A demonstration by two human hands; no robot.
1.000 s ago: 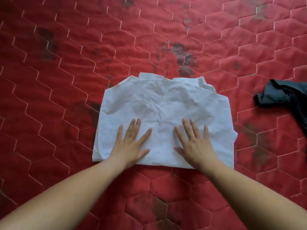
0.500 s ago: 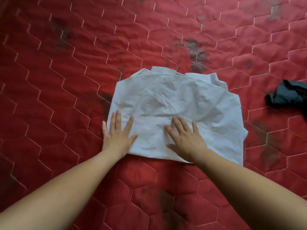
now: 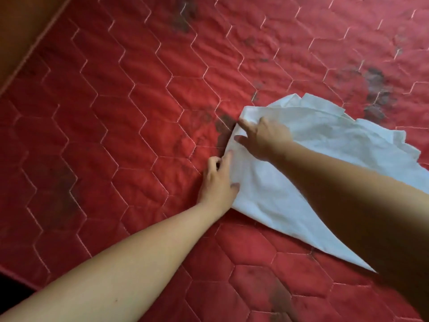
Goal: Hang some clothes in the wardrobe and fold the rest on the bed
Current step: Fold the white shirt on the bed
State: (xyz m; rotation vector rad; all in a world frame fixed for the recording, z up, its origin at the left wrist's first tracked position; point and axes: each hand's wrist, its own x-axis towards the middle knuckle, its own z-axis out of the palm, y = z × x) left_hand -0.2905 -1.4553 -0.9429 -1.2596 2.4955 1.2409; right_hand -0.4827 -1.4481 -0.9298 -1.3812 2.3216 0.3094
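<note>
Left hand [image 3: 218, 182] pinches the left edge of the crumpled white cloth garment [image 3: 325, 135]; right hand [image 3: 264, 138] lies flat just farther. Uneven lifting could skew the fold.

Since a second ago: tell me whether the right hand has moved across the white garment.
Yes. The right hand has moved left over the white garment, from its near middle to its left edge beside the dark mattress stain.
</note>
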